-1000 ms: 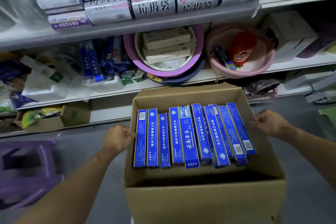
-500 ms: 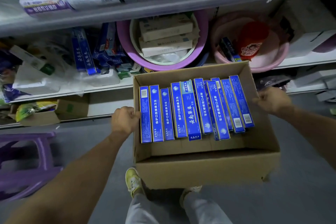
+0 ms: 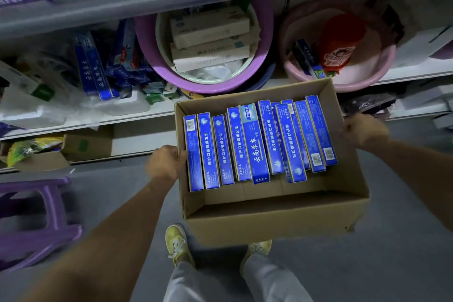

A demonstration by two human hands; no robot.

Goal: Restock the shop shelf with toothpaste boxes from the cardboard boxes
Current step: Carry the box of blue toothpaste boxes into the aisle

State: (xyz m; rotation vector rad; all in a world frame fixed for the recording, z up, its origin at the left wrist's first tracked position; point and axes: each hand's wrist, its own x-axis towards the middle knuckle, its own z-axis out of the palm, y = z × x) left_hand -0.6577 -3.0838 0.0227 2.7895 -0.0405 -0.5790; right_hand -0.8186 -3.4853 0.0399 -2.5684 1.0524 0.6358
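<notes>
The cardboard box (image 3: 277,220) hung between the hands: left hand (image 3: 164,164) curled over its left rim, right hand (image 3: 365,130) gripping its right wall. Blue toothpaste boxes (image 3: 247,144) lay in a row inside. Just beyond, the shelf (image 3: 137,117) held a purple basin (image 3: 266,39) and a pink basin (image 3: 384,68).

arms: 2 bare forearms (image 3: 117,223) | legs: pale grey trousers (image 3: 272,277) | feet: 2 yellow-green lace-up shoes (image 3: 177,244)
</notes>
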